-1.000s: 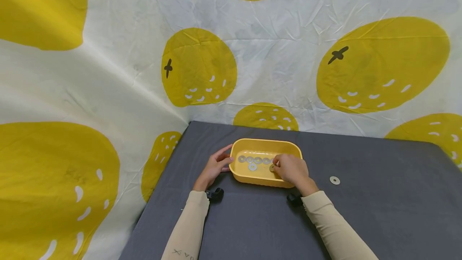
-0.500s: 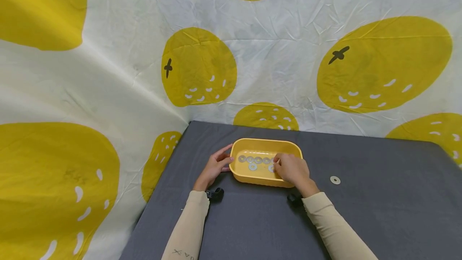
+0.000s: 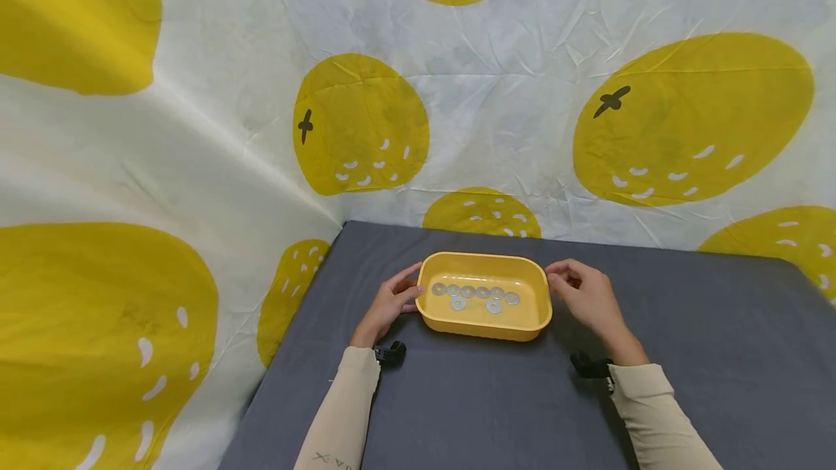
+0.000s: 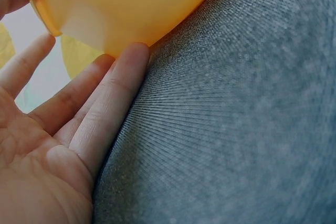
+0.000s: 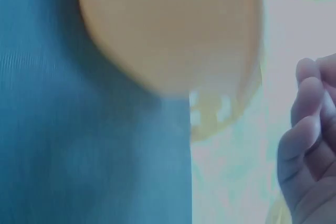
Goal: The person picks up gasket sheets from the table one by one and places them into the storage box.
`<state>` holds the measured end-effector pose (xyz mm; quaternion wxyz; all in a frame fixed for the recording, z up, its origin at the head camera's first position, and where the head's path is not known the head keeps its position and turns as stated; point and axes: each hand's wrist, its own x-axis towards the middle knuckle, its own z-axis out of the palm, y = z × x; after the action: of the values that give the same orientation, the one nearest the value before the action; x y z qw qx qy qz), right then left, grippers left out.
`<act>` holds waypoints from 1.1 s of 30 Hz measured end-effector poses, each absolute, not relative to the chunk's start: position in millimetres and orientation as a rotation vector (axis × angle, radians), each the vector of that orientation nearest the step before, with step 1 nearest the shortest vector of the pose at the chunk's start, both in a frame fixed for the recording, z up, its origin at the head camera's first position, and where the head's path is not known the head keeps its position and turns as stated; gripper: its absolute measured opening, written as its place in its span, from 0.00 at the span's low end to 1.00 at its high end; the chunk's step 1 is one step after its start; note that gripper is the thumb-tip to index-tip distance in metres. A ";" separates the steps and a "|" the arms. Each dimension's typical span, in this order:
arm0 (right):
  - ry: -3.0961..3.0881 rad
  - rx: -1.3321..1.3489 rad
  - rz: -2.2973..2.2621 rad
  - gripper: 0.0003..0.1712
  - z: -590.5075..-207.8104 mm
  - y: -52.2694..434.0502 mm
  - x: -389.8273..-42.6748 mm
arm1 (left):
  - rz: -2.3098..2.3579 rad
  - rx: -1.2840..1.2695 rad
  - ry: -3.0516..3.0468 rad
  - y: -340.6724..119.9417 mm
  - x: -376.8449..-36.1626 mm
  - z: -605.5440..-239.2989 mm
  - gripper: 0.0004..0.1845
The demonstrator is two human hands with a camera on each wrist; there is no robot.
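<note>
In the head view several flat round washers (image 3: 468, 291) lie in a row in the yellow plastic tray (image 3: 485, 334). A silver washer (image 3: 459, 304) and another washer (image 3: 493, 307) sit in front of that row. My left hand (image 3: 385, 305) rests against the tray's left end, thumb tip on the rim and straight fingers on the outer wall. The left wrist view shows those fingertips (image 4: 134, 51) touching the wall. Beside the tray's right end is my right hand (image 3: 590, 302), fingers loosely bent, thumb and index close together. Nothing shows between its fingers (image 5: 299, 137) in the right wrist view.
A dark grey cloth (image 3: 470, 412) covers the table under the tray. White fabric with large yellow fruit prints (image 3: 362, 125) hangs behind and at the left. Black wrist cameras sit on both wrists, the left camera (image 3: 392, 354) near the tray's front left.
My right hand has left the washers and moved right, out of the tray, uncovering the row's right end. The loose washer on the table is now hidden behind it. My left hand stays put.
</note>
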<state>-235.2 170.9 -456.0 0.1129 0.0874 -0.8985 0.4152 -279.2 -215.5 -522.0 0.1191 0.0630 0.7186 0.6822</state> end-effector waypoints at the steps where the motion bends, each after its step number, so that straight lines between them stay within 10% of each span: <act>1: -2.656 0.246 1.183 0.13 -456.4 180.3 -232.3 | 1.993 0.189 2.100 -215.9 -279.1 -522.5 0.30; 14: -3.195 0.329 0.860 0.19 -469.9 272.3 -218.5 | 1.982 0.186 2.112 -217.6 -281.9 -523.0 0.30; 33: -3.222 0.335 0.943 0.13 -483.2 274.9 -220.2 | 1.981 0.176 2.105 -216.6 -279.6 -523.0 0.31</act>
<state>-220.2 274.9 -483.2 -0.1158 0.0985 -0.9486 0.2775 -279.6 -216.6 -523.0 0.1225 0.0602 0.7213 0.6790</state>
